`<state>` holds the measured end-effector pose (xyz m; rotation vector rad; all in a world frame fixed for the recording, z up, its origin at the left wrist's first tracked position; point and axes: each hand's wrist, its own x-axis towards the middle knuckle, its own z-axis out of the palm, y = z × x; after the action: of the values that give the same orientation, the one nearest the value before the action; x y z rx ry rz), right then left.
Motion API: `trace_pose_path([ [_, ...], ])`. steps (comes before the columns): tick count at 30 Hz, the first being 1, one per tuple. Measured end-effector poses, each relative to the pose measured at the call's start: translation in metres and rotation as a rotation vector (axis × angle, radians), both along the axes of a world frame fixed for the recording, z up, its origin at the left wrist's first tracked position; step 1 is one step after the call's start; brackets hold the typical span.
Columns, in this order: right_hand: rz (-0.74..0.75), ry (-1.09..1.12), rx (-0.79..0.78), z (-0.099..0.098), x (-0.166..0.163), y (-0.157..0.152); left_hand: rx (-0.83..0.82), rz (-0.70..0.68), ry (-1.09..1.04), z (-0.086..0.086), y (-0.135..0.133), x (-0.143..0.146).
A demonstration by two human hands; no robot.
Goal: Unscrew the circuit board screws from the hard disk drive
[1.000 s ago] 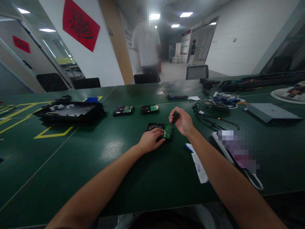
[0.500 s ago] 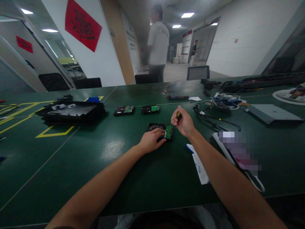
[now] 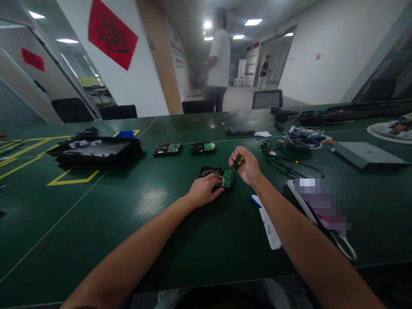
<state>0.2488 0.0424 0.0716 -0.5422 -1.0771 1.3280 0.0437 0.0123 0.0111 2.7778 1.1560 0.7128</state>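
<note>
A hard drive (image 3: 228, 177) with a green circuit board and black casing lies flat on the green table in front of me. My left hand (image 3: 207, 188) holds it down, fingers curled over the board and thumb along the near edge. Just above its right end, my right hand (image 3: 246, 165) is closed around the black-and-yellow handle of a screwdriver (image 3: 238, 161). The handle tilts down toward the board's right corner; whether the thin tip touches it I cannot tell. Farther back lie two more drives, a left hard drive (image 3: 168, 149) and a middle hard drive (image 3: 203, 148).
Stacked black trays (image 3: 96, 150) stand at the left. To the right are black cables (image 3: 283, 161), a bundle of wires (image 3: 302, 137), a grey metal box (image 3: 370, 154) and a phone (image 3: 322, 204). A white paper strip (image 3: 270, 227) lies under my right forearm. A person (image 3: 220, 60) stands beyond the table.
My right hand has turned and lowered slightly, so more of the screwdriver's handle shows, tilted toward the drive. My left hand and the drive stay in place. The person behind has shifted slightly right.
</note>
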Motion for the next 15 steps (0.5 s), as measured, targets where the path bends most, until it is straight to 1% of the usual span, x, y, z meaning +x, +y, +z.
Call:
trace_pose_path([
  [6,0.093,-0.023,-0.038,0.0025,0.0049,-0.0001,0.006,-0.006,0.000,-0.0026,0.0014,-0.0008],
  [13,0.174,0.045,-0.038,0.0034,0.0034,-0.0008,0.020,-0.007,-0.013,-0.0053,0.0030,-0.0012],
  [15,0.175,0.052,-0.048,0.0029,0.0034,-0.0003,0.016,-0.005,-0.012,-0.0054,0.0031,-0.0012],
])
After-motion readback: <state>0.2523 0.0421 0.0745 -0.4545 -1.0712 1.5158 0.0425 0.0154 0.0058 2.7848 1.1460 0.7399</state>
